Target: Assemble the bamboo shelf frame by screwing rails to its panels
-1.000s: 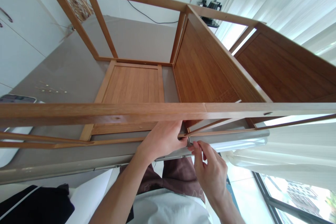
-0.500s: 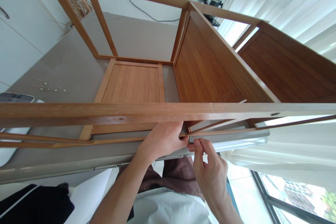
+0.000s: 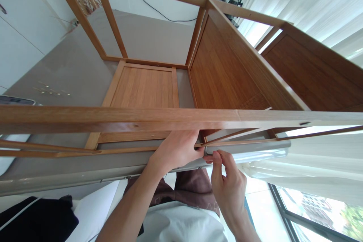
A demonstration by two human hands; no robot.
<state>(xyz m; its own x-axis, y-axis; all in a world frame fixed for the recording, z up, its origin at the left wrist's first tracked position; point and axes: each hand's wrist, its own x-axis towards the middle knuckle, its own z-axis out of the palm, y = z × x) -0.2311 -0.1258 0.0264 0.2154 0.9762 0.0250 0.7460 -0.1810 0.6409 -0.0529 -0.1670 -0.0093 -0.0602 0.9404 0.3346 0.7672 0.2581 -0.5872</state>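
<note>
A wooden shelf frame (image 3: 136,119) stands on a grey tabletop, its long front rail crossing my view. My left hand (image 3: 178,149) reaches under that rail and is closed around the frame near its lower bar (image 3: 244,142); the fingertips are hidden behind the wood. Just right of it, my right hand (image 3: 229,181) pinches a thin bent metal rod, seemingly a hex key (image 3: 208,153), between thumb and forefinger. The rod's upper end meets the underside of the lower bar. Any screw there is hidden.
Wooden panels (image 3: 224,64) stand upright inside the frame, and another panel (image 3: 144,85) lies flat on the tabletop (image 3: 76,68). Several small screws (image 3: 51,91) lie at the left. Dark cloth (image 3: 36,217) hangs at lower left. A black kettle (image 3: 235,2) stands behind the frame.
The view has shifted slightly. Both hands keep the same place on the frame, and the right hand's pinch on the hex key looks almost the same.
</note>
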